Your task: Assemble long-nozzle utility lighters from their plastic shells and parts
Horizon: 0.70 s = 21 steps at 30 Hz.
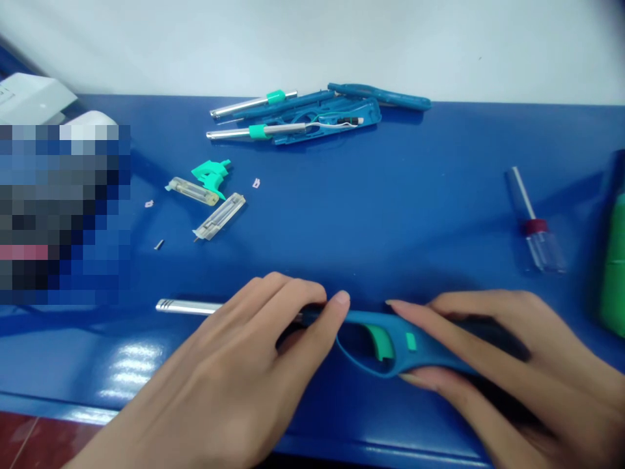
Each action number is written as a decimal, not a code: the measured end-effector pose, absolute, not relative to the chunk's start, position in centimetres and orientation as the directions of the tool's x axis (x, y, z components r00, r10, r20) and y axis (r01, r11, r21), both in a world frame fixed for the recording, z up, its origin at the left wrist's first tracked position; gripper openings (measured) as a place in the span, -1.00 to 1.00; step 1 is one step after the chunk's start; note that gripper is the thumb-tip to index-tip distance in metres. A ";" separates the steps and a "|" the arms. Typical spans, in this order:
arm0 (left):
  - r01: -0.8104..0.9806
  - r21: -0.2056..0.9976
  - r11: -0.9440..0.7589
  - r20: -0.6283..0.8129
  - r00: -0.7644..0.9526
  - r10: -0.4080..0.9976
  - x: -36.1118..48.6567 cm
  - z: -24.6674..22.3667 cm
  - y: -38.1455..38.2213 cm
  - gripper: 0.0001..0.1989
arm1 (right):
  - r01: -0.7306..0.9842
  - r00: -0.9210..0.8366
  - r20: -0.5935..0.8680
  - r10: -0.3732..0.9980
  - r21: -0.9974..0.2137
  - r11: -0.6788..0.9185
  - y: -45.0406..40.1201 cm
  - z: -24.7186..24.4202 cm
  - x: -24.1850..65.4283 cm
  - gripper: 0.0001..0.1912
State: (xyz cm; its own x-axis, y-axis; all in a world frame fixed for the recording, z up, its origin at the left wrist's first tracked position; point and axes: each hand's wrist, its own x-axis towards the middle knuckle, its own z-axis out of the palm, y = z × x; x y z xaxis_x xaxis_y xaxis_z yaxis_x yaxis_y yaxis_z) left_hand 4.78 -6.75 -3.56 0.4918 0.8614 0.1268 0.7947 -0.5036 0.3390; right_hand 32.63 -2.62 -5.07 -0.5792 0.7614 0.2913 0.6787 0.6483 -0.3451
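A long-nosed gas lighter point(390, 339) with a blue body, a green trigger and a silver metal tube lies crosswise low in the head view, just above the blue table. My left hand point(249, 352) is closed over its front part, where the tube meets the body; that stretch is hidden under my fingers. My right hand point(508, 365) grips the rear of the body between thumb and fingers. The green trigger shows inside the oval opening between my hands. The tube's slotted tip sticks out to the left.
Blue lighter shells point(336, 124) with metal tubes lie at the table's back. Nearer are clear fuel tanks point(221, 216), green triggers point(212, 174) and tiny pink pieces point(256, 184). A screwdriver point(540, 234) lies right, near a green object point(615, 260). A blurred-out area covers the left.
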 end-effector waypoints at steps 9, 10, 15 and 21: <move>0.757 0.274 -0.593 0.182 0.565 0.805 4.8 -4.0 -6.1 -0.44 | 0.676 -0.611 0.288 0.738 -0.296 0.675 -2.7 -4.9 32.7 -0.64; 0.750 0.283 -0.597 0.202 0.562 0.802 4.8 -4.1 -6.0 -0.47 | 0.679 -0.616 0.274 0.738 -0.290 0.675 -2.8 -5.0 32.9 -0.62; 0.766 0.255 -0.590 0.225 0.546 0.807 5.1 -4.2 -6.1 -0.59 | 0.675 -0.619 0.253 0.743 -0.311 0.669 -3.6 -5.4 33.2 -0.57; 0.786 0.229 -0.575 0.192 0.543 0.818 5.4 -3.9 -6.3 -0.55 | 0.664 -0.599 0.347 0.722 -0.289 0.690 -3.9 -5.6 33.2 -0.67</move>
State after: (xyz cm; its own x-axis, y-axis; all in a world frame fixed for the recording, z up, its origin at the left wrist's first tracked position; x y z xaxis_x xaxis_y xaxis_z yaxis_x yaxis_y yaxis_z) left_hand 5.38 -6.33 -3.92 0.5425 0.8179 0.1916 0.7855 -0.5748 0.2293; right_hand 33.15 -3.88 -5.62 -0.5987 0.7217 0.3474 0.6637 0.6898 -0.2893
